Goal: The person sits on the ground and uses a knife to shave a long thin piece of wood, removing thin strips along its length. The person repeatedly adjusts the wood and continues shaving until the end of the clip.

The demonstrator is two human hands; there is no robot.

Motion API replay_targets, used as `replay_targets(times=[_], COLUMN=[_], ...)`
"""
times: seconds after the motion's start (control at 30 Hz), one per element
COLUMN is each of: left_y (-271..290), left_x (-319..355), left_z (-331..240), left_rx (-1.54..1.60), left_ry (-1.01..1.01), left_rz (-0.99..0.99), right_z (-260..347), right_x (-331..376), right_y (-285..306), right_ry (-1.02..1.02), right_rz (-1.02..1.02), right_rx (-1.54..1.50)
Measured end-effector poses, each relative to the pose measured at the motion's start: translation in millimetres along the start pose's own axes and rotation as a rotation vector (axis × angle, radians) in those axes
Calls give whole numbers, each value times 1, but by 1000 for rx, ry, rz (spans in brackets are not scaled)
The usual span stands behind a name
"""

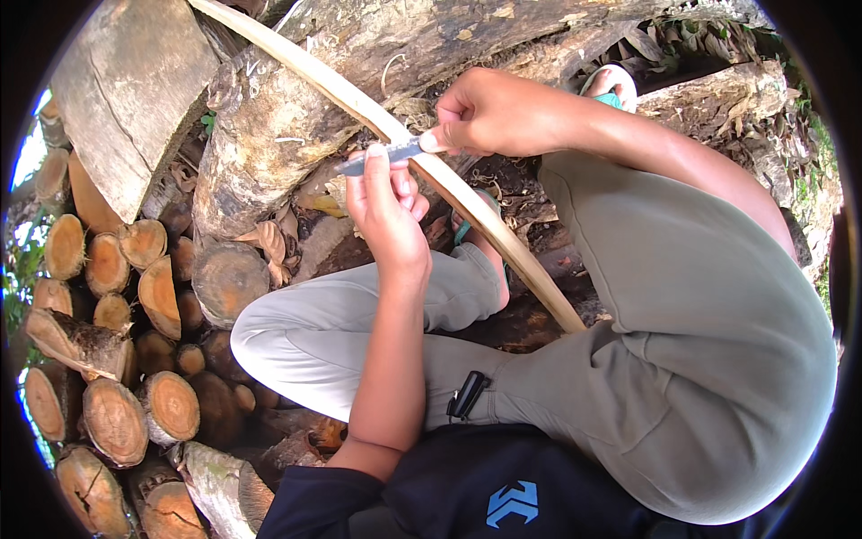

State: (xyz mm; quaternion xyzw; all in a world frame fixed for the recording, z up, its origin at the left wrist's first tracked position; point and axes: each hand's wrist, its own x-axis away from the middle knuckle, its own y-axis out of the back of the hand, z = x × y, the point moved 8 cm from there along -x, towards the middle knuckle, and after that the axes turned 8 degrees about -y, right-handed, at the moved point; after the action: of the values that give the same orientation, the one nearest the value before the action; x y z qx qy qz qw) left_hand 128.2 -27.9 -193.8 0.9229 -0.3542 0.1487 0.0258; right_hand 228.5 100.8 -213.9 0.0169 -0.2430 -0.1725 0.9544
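Observation:
A long, pale, slightly bent wooden stave slants from the upper left down to my lap. Across it lies a short, flat grey metal blade that tapers toward its left end. I grip its left part with my left hand, thumb on top and fingers curled below. At its right end, my right hand is closed, with the thumb pressed on the metal. A handle, if there is one, is hidden in that hand. Whether the edge bites into the stave cannot be told.
A thick log lies beyond my hands, with a broad wooden slab at its left. Stacked cut logs fill the left side. My bent legs in grey trousers frame the stave's lower end. Dry leaves lie between the logs.

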Motion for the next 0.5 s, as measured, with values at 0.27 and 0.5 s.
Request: replay_targets(times=[0.27,0.5], left_y=[3,-5], left_x=[51,34], left_z=[30,21], left_rx=[87,126], left_ry=[23,40], left_rz=[-30,-4], right_z=[-24,-11], right_x=[23,18], right_y=[-20,-12], right_ry=[-111,-56], right_rz=[253,113], right_rx=[-7,11])
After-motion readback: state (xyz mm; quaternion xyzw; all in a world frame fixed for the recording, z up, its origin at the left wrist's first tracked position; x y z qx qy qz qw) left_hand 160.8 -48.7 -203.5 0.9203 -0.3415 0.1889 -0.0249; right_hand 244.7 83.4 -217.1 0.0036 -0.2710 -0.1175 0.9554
